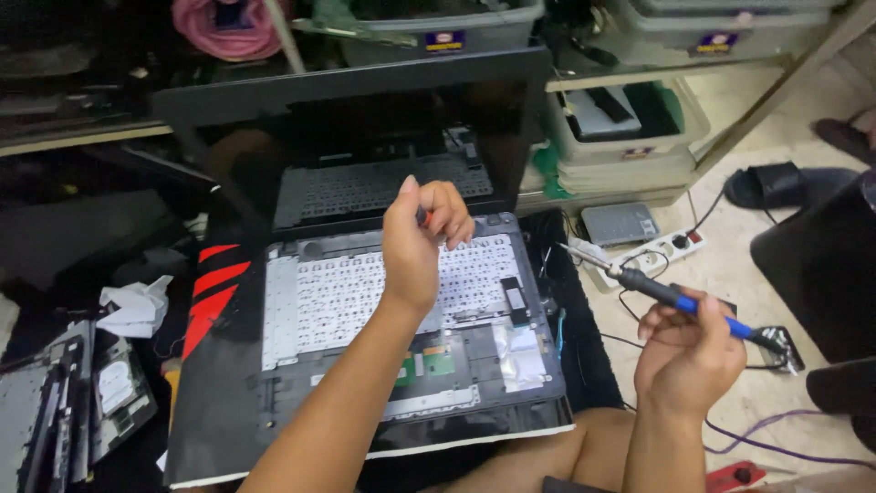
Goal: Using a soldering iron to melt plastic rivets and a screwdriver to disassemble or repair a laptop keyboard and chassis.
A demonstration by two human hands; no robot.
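An opened-up laptop (301, 301) lies on a black mat with red stripes (212, 301); its keyboard bay shows a pale perforated plate, and its dark screen (365, 119) stands upright behind. My left hand (412, 251) hovers over the upper middle of that plate, fingers curled around a small red-tipped thing (425, 217), mostly hidden. My right hand (686, 356) is off the laptop's right side, gripping a soldering iron (652, 290) with a blue and black handle. Its metal tip points up and left, clear of the laptop.
A white power strip (652, 256) and a small grey box (620, 224) lie on the floor to the right. Stacked plastic bins (630, 137) fill the shelves behind. Crumpled paper (135, 306) and loose laptop parts (82, 393) sit left. A purple cable (776, 443) and a dark sandal (776, 185) lie right.
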